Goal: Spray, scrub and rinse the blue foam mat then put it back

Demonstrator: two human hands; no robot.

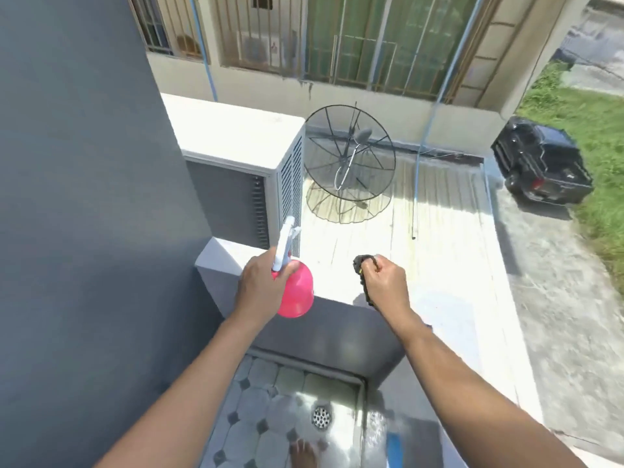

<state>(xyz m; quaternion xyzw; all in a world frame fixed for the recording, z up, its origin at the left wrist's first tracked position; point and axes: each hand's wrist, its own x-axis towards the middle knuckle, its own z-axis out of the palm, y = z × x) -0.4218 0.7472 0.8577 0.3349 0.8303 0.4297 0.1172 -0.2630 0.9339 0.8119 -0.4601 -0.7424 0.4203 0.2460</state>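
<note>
My left hand (261, 283) grips the neck of a pink spray bottle (295, 292) with a white trigger head, held up over the low balcony wall (216, 261). My right hand (383, 282) is closed around a dark scrub brush (363, 275), held level with the bottle and apart from it. A narrow blue strip, perhaps the edge of the blue foam mat (394, 449), shows at the bottom beside my right forearm, standing near the wall. Most of it is hidden.
Wet tiled floor with a round metal drain (321, 417) lies below, and a bare foot (304, 454) stands on it. A grey wall (84, 197) fills the left. A white air-conditioner unit (243, 146), a satellite dish (351, 160) and a roof lie beyond the wall.
</note>
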